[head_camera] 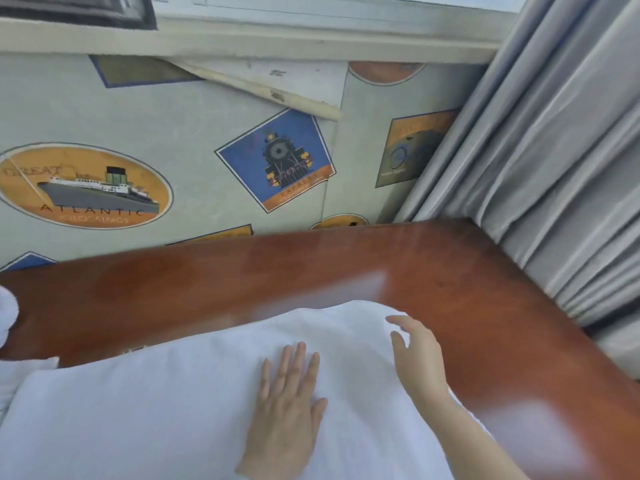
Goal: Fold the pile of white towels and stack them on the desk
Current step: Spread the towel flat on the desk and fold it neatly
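Polished red-brown wood on the bench, smooth and glossy enough to carry pale patches of glare. Soft white cloth for the towel, matt, lying almost without creases (weave too blurred to tell). Matt printed paper on the wallpaper, curled and peeling at one seam. Grey cloth in the curtain, pleated, with a faint satin sheen. Off-white paint on the window sill, dull and scuffed.
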`<control>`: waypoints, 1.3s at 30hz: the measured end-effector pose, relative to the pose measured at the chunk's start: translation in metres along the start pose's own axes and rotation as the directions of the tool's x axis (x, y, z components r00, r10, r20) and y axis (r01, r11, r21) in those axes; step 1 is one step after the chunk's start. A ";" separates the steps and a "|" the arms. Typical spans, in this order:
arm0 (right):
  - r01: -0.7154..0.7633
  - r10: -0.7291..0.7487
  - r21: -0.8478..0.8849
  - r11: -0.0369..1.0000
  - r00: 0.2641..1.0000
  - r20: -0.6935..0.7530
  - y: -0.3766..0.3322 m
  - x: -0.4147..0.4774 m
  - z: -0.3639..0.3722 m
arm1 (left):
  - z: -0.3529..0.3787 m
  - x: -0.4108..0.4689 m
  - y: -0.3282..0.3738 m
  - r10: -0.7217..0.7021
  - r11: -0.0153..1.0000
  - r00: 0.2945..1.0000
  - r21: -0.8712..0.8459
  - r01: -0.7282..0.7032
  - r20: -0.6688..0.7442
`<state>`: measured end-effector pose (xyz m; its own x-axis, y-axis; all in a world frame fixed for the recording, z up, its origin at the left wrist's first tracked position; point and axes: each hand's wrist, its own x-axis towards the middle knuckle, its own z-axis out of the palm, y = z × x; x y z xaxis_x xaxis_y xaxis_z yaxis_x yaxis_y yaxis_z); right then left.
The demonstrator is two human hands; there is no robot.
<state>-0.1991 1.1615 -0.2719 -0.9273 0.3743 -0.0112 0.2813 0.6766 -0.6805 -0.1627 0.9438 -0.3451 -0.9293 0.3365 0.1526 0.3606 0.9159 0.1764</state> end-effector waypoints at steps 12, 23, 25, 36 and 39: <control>0.026 -0.106 0.218 0.976 0.926 0.363 -0.021 0.009 0.001 | 0.005 0.030 0.025 -0.055 0.983 0.993 -0.170 0.072 0.102; 0.008 -0.139 0.174 0.985 0.639 0.757 -0.014 -0.041 -0.032 | -0.047 -0.001 -0.007 -0.512 0.391 0.840 -0.821 0.415 0.180; -0.011 -0.037 0.129 0.992 0.931 0.364 -0.001 -0.025 -0.024 | -0.043 -0.001 -0.006 -0.445 0.437 0.871 -0.798 0.415 0.210; -0.421 0.268 0.088 0.903 0.710 0.651 0.007 0.012 -0.012 | -0.009 -0.014 -0.003 -0.110 0.985 0.992 -0.124 0.117 0.061; -0.442 0.281 -0.051 0.896 0.473 0.835 0.000 0.012 -0.015 | -0.009 -0.013 -0.003 -0.117 0.986 0.990 -0.110 0.126 0.084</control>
<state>-0.2063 1.1755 -0.2611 -0.5662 -0.1622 -0.8081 0.6742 0.4728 -0.5673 -0.1509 0.9345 -0.3389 -0.9686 0.2440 0.0484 0.2471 0.9214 0.2998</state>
